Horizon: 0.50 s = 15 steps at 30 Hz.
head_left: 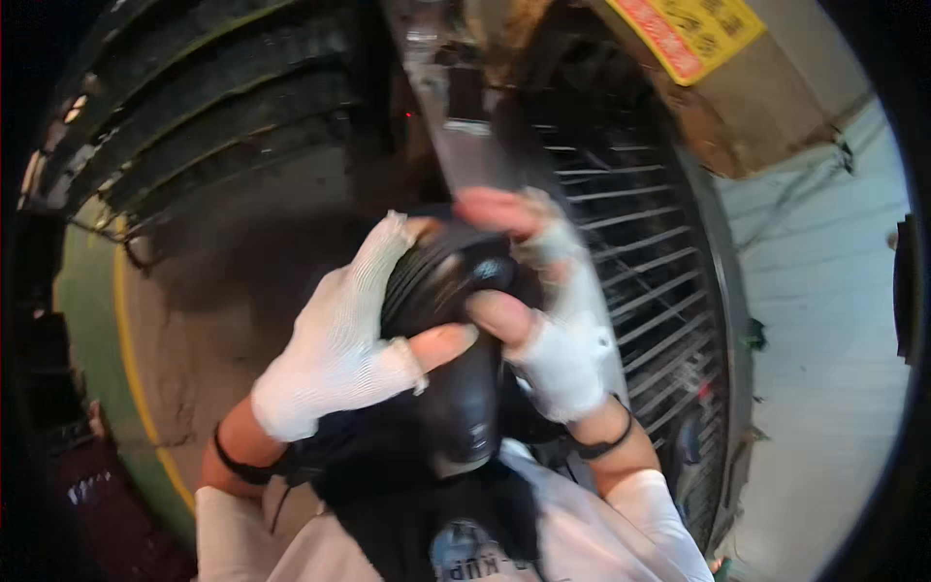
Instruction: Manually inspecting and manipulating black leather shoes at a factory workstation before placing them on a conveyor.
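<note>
A glossy black, elongated thing [456, 388] with curved ridges along its upper left side is between my hands, in front of my chest; motion blur hides its exact kind. My left hand [339, 335], in a white knit glove with bare fingertips, is wrapped round its left side, the thumb lying across the front. My right hand [553, 330], gloved alike, grips its right side. The right thumb presses on the front near a shiny spot, while the fingers reach over the top and are blurred. Both hands' far fingers are partly hidden.
A dark metal rack with slanting bars [640, 252] stands close on the right. Above it is a cardboard box [786, 97] with a yellow and red label. Dark curved tiers [223, 87] rise at far left, over a floor with a green strip [92, 310] and yellow line.
</note>
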{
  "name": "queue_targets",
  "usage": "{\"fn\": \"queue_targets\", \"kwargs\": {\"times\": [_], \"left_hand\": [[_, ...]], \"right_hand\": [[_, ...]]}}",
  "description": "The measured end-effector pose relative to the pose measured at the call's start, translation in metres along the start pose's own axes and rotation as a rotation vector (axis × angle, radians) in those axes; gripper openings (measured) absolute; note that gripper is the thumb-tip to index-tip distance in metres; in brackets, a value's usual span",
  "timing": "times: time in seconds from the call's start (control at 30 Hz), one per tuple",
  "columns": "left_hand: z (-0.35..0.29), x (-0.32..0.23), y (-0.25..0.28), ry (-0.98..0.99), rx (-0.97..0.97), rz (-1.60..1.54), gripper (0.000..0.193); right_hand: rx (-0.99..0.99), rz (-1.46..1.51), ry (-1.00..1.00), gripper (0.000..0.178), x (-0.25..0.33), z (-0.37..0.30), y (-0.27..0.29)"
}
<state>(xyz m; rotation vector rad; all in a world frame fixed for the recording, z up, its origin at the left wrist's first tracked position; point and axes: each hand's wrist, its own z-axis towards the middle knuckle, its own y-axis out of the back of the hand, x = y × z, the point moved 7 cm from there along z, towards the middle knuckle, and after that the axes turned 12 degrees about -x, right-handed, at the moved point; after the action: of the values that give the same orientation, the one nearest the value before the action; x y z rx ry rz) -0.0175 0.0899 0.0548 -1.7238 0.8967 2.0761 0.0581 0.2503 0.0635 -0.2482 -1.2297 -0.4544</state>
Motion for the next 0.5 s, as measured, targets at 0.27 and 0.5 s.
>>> {"fn": "queue_targets", "kwargs": {"times": [0.27,0.5], "left_hand": [[0.005,0.022,0.02,-0.114,-0.446,0.05,0.073],[-0.051,0.071,-0.029,-0.078,-0.164,0.154,0.098]], "right_hand": [[-0.09,0.077,-0.361,0.096,-0.07,-0.081,-0.014],[-0.052,0.134,-0.777,0.072,-0.095,-0.095,0.042]]}}
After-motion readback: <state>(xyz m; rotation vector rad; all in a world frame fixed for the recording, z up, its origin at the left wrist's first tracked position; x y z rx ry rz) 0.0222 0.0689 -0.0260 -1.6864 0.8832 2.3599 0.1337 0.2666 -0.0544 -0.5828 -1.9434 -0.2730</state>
